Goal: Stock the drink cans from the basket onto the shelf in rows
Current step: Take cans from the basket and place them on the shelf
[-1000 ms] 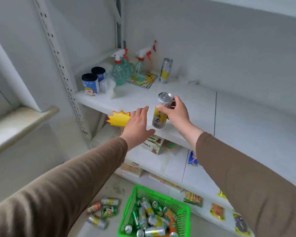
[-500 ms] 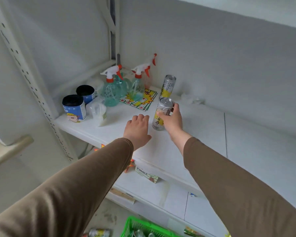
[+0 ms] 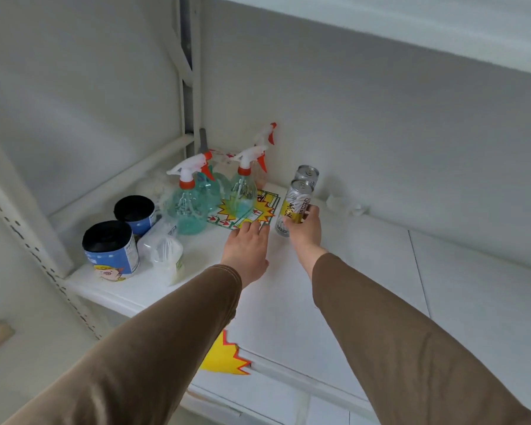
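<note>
While your left hand [image 3: 248,251] lies flat and slack on the white shelf [image 3: 365,289], holding nothing, your right hand [image 3: 304,231] is the one doing the work: its fingers and thumb are wrapped round the lower half of a silver-and-yellow drink can [image 3: 292,210]. That held can stands upright, long axis vertical, pull-tab lid up, its label facing you; whether its base has touched the shelf I cannot tell. It rises from your grip toward 12 o'clock. Directly behind it, also at 12 o'clock and just beside or touching it, stands a second drink can [image 3: 307,174] against the back wall, upright too. I judge that the row runs front to back here, so the coming move turns on keeping the held can in line with the rear one. At 10 o'clock from the can, the spray bottles [image 3: 242,191] stand on a printed sheet [image 3: 265,210], near enough to brush.
</note>
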